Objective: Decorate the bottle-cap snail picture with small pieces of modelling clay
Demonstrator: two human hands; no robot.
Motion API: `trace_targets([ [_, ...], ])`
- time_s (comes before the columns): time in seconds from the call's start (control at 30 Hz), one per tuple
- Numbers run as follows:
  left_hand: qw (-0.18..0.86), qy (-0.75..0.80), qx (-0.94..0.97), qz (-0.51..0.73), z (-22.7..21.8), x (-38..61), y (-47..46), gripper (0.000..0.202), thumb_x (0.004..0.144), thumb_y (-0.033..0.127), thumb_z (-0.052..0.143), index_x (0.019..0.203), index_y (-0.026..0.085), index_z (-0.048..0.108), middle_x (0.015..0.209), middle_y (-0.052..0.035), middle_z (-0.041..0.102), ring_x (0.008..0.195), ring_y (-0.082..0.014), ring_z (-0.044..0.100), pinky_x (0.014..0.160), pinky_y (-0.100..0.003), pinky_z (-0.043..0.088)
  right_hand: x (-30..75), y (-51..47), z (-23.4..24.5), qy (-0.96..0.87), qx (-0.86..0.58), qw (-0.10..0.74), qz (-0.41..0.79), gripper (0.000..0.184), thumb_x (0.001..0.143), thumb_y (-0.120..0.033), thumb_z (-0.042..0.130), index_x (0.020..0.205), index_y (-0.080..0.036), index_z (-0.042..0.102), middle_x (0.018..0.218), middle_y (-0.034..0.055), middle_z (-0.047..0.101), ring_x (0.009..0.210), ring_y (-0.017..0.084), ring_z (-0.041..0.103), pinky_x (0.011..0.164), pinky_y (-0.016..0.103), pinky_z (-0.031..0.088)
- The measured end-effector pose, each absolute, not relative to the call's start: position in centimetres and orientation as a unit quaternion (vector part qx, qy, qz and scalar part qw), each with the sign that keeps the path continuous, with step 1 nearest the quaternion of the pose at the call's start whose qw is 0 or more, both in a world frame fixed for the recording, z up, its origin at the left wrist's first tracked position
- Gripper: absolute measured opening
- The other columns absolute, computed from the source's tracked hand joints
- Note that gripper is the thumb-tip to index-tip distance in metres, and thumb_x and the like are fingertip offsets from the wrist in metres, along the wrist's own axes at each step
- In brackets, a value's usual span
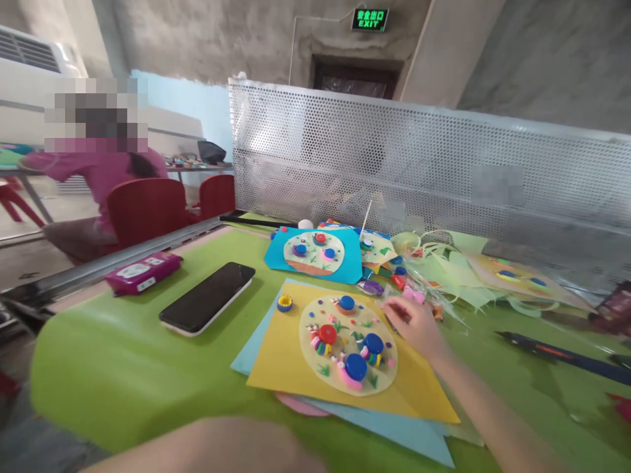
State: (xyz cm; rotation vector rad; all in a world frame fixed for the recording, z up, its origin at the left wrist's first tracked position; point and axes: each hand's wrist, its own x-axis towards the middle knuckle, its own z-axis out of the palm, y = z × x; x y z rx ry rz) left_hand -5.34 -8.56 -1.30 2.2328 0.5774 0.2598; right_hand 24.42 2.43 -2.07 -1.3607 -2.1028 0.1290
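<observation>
"Which step is in hand?"
"Fine fingertip work at the yellow card (273, 368), I'd judge. It lies before the person, on top of blue sheets (414, 437). The right hand (414, 322) is curled at its far right corner; whether it pinches anything, I can't tell. The left hand is out of view."
"What would the next move call for?"
"A light touch, probably, clear of the blue caps (355, 367) and red cap (328, 334)."
"And around?"
"A green-covered bench (98, 374), phone (210, 299) at left, perforated metal screen (424, 157) behind, lit exit sign (370, 20), someone in pink (93, 174) seated beyond."
</observation>
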Motion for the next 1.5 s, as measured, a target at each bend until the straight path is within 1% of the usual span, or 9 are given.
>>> trace_targets([
  [0.13,0.377,0.286,0.861,0.188,3.3,-2.8,-2.6,0.026,0.095,0.030,0.029,0.107,0.020,0.051,0.087,-0.0017,0.058,0.073,-0.0127,0.054,0.067,-0.027,0.046,23.6,0.2,-1.2,-0.823,-0.463,0.321,0.064,0.018,0.091,-0.031,0.050,0.099,-0.016,0.058,0.094,0.0034,0.062,0.072,0.013,0.060,0.062,0.029,0.052],
  [0.23,0.367,0.310,0.842,0.244,4.2,0.2,1.2,0.025,0.092,0.035,0.041,0.104,0.015,0.052,0.093,-0.0041,0.057,0.077,-0.0140,0.056,0.071,-0.032,0.048,22.5,0.0,0.1,-0.842,-0.432,0.319,0.057,0.019,0.091,-0.033,0.051,0.091,-0.016,0.059,0.085,0.0014,0.061,0.065,0.011,0.058,0.058,0.027,0.051],
  [0.4,0.384,0.320,0.809,0.310,2.9,2.2,3.6,0.034,0.088,0.034,0.052,0.116,0.015,0.048,0.092,-0.0038,0.060,0.080,-0.0161,0.060,0.074,-0.036,0.051,21.3,1.5,1.4,-0.865,-0.406,0.291,0.040,0.027,0.089,-0.039,0.052,0.076,-0.015,0.057,0.067,-0.0033,0.056,0.053,0.009,0.052,0.051,0.024,0.046],
  [0.6,0.426,0.315,0.790,0.309,1.9,2.3,2.2,0.049,0.084,0.028,0.059,0.127,0.017,0.040,0.085,-0.0026,0.067,0.079,-0.0169,0.066,0.074,-0.035,0.054,21.4,0.8,1.0,-0.870,-0.398,0.289,0.045,0.036,0.086,-0.042,0.053,0.059,-0.018,0.051,0.053,-0.0047,0.050,0.050,0.010,0.048,0.048,0.024,0.040],
  [0.77,0.367,0.276,0.835,0.304,2.1,2.3,1.2,0.048,0.088,0.020,0.050,0.132,0.029,0.034,0.095,0.0013,0.071,0.091,-0.0131,0.064,0.086,-0.026,0.048,21.8,-0.4,1.0,-0.858,-0.408,0.304,0.072,0.030,0.085,-0.039,0.054,0.060,-0.020,0.054,0.053,-0.0010,0.055,0.052,0.014,0.050,0.048,0.024,0.039],
  [0.9,0.270,0.210,0.897,0.279,2.2,2.0,0.4,0.055,0.091,0.016,0.038,0.138,0.035,0.018,0.109,0.0003,0.065,0.103,-0.0176,0.056,0.092,-0.034,0.041,21.7,-0.9,1.1,-0.852,-0.424,0.298,0.072,0.023,0.080,-0.032,0.058,0.061,-0.021,0.053,0.053,-0.0020,0.055,0.050,0.014,0.049,0.048,0.024,0.038],
  [1.1,0.191,0.178,0.938,0.230,2.1,2.5,-0.5,0.073,0.082,0.010,0.038,0.140,0.025,-0.004,0.112,-0.0060,0.061,0.117,-0.0278,0.039,0.097,-0.046,0.031,21.0,-1.0,1.4,-0.848,-0.448,0.277,0.054,0.022,0.070,-0.026,0.065,0.055,-0.021,0.049,0.048,-0.0043,0.051,0.048,0.014,0.049,0.049,0.026,0.036],
  [1.3,0.173,0.210,0.930,0.246,2.3,2.6,-0.3,0.079,0.080,0.009,0.037,0.137,0.029,-0.014,0.116,-0.0034,0.060,0.111,-0.0245,0.045,0.096,-0.048,0.026,21.5,-0.5,1.7,-0.835,-0.479,0.263,0.065,0.029,0.074,-0.044,0.063,0.060,-0.021,0.053,0.053,-0.0020,0.056,0.048,0.015,0.050,0.046,0.025,0.033],
  [1.5,0.154,0.225,0.934,0.230,2.4,2.7,-0.5,0.080,0.079,0.011,0.038,0.137,0.026,-0.016,0.109,-0.0056,0.062,0.117,-0.0283,0.040,0.094,-0.052,0.024,21.5,-0.3,1.8,-0.825,-0.499,0.259,0.060,0.032,0.073,-0.045,0.061,0.057,-0.021,0.048,0.052,-0.0027,0.055,0.047,0.014,0.048,0.045,0.025,0.032],
])
